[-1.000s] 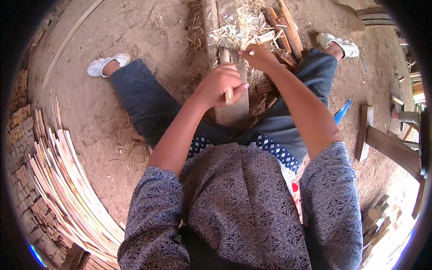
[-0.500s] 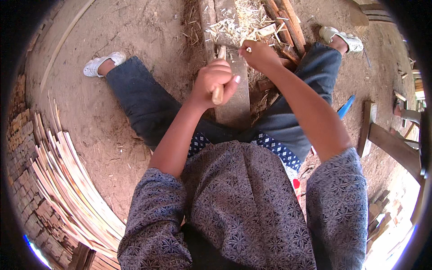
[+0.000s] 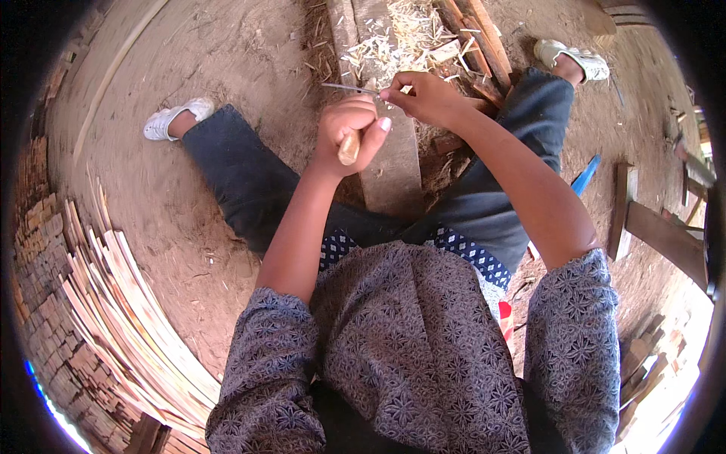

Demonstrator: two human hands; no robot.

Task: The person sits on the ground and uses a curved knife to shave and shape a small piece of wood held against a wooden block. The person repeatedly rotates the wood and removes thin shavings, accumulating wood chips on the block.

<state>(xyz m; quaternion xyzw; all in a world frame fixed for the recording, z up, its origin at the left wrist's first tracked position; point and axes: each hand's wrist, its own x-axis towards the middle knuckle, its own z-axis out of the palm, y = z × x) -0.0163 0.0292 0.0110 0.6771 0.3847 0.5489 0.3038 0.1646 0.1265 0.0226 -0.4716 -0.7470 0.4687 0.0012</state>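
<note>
My left hand (image 3: 349, 129) is closed in a fist round a short pale wooden stick (image 3: 349, 148), whose rounded end sticks out below the thumb. A thin grey blade-like strip (image 3: 348, 87) lies across just above that fist, pointing left. My right hand (image 3: 427, 98) is closed, thumb and forefinger pinched at the strip's right end; the rest of its grip is hidden. Both hands are close together over a long worn wooden board (image 3: 392, 178) that runs between my legs.
Pale wood shavings (image 3: 408, 38) heap on the board's far end, beside reddish wood pieces (image 3: 484, 45). Long thin wood strips (image 3: 136, 318) lie at the left, near stacked small blocks (image 3: 49, 280). A blue object (image 3: 586, 175) and a wooden frame (image 3: 622, 212) are at the right.
My right hand has turned and moved slightly left, and the grey strip now shows across the left fist. The left fist has shifted a little left, tilting the stick.
</note>
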